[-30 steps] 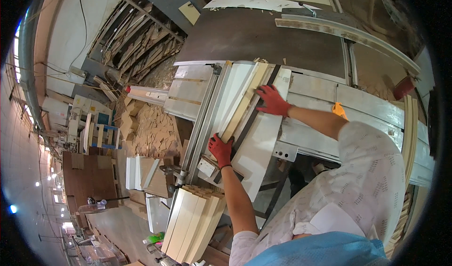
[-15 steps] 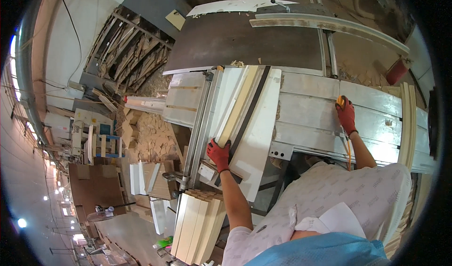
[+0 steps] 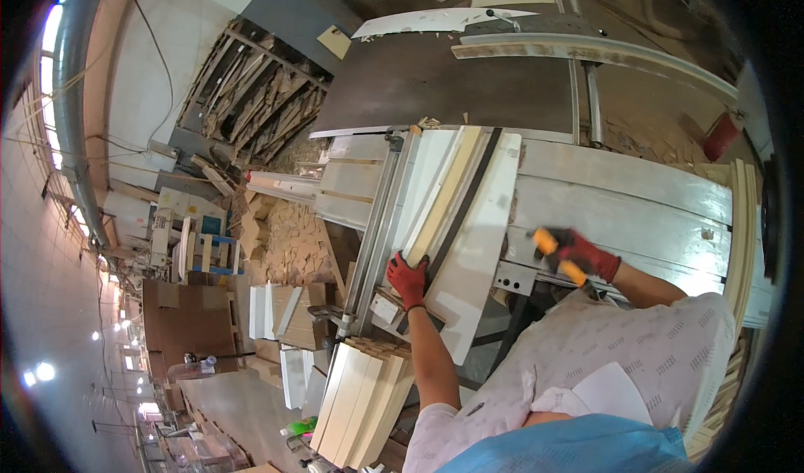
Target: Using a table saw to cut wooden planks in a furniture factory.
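Observation:
In a red glove with dark fingertips, my left hand (image 3: pixel 407 282) grips the near end of a pale wooden strip (image 3: pixel 445 195). The strip lies slanted on a white board (image 3: pixel 477 255), with a black strip (image 3: pixel 463 201) beside it on the right. My right hand (image 3: pixel 593 258), also red-gloved, is closed around an orange-yellow hand tool (image 3: pixel 545 240), which shows on both sides of the fingers. Motion blurs the tool, so its exact kind is unclear. This hand is over the near edge of the metal machine table (image 3: pixel 624 190), close to my body.
Left of the white board runs a metal rail (image 3: pixel 381 201). A stack of pale strips (image 3: pixel 358 402) stands near my left forearm. Beyond is a dark panel (image 3: pixel 444 83), with a long metal beam (image 3: pixel 586 47) across it. More long strips (image 3: pixel 740 230) lie at the right.
My right hand has come left and toward my body with the orange-yellow tool, which has turned. The left hand keeps its place on the strip. The whole view has shifted slightly.

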